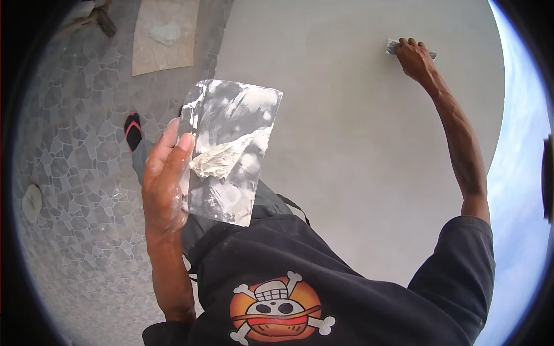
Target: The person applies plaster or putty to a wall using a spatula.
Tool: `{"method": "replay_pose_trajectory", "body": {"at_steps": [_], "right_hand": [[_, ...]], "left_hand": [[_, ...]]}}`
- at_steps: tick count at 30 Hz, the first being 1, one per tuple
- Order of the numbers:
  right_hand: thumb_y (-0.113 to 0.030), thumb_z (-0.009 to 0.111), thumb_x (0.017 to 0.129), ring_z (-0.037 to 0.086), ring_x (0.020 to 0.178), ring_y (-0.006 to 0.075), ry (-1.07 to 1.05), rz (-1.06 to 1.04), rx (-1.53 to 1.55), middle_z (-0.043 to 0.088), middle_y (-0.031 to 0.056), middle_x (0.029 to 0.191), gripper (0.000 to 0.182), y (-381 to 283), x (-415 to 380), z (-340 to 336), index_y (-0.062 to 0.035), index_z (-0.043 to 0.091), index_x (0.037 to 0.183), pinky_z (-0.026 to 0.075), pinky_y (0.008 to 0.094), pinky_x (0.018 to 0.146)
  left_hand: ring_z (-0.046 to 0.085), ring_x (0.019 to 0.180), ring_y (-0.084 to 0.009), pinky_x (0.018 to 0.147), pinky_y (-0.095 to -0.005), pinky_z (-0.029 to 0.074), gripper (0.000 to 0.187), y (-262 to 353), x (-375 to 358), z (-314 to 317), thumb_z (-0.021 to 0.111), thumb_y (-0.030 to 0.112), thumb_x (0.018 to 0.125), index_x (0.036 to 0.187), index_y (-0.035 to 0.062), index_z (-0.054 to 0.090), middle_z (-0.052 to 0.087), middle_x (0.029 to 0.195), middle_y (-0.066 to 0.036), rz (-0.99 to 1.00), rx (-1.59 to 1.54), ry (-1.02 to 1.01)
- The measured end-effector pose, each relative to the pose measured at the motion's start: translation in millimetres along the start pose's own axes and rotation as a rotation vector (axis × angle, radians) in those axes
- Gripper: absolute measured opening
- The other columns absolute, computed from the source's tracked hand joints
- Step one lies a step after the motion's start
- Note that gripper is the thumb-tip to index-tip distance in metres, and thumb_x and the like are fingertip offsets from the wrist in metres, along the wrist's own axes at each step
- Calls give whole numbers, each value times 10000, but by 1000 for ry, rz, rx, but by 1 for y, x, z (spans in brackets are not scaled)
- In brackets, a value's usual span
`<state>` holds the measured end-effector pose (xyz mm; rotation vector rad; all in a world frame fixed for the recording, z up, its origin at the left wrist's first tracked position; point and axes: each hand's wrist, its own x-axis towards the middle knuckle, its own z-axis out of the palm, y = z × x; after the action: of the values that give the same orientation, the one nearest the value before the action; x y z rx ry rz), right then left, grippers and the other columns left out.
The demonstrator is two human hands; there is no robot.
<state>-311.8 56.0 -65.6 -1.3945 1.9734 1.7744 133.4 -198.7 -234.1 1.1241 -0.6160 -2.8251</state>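
My left hand [166,179] grips the edge of a flat dark plate [231,199] smeared with white plaster. A thick lump of plaster [222,158] sits across the plate's middle, and white residue marks my fingers. Out at the end of my stretched right arm, my right hand [416,60] is closed around a scraper blade [392,46]. The blade appears to be against the pale grey wall [346,132], high up near its edge. My fingers hide most of the scraper.
Stone-patterned paving [86,173] lies at the left, where my sandalled foot [133,131] stands. A tan board [164,52] on the paving carries a pale lump. Brown wood pieces [104,22] lie at the upper left, and a round pale object [32,203] at the far left.
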Motion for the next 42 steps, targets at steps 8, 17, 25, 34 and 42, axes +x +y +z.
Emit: {"method": "replay_pose_trajectory", "body": {"at_steps": [8,17,25,34,42], "right_hand": [[1,606,804,579,914,237,-85,-179,199,621,83,905,94,-75,-96,-18,-42,684,773,464,374,765],[15,578,863,613,988,245,-25,-75,104,640,92,1016,122,-22,37,-4,-30,688,890,502,401,811],[-51,562,877,594,978,244,-37,-152,93,641,77,997,150,-45,18,15,-73,699,820,463,394,836],[-66,603,822,572,992,245,150,-193,169,623,96,994,102,-123,-80,6,-18,683,864,449,392,878],[-54,594,820,560,1045,288,-96,-272,319,609,135,1070,146,-154,-141,-30,16,692,903,444,412,892]], "left_hand": [[593,1102,-148,949,-249,439,606,-2,1,-4,570,163,981,1430,-163,328,614,1225,-155,9,-2,-51],[596,1096,-147,947,-251,442,571,4,-2,2,561,162,986,1425,-144,360,612,1237,-151,7,26,-25],[603,1100,-160,953,-267,447,555,5,-2,3,541,150,998,1428,-144,352,609,1243,-161,-27,-53,-67],[593,1105,-145,943,-252,445,561,6,4,-1,549,155,996,1428,-142,348,612,1231,-154,-15,-42,-162],[575,1133,-149,962,-240,428,633,7,4,-1,563,170,991,1448,-164,281,594,1255,-159,-30,-5,-126]]}}
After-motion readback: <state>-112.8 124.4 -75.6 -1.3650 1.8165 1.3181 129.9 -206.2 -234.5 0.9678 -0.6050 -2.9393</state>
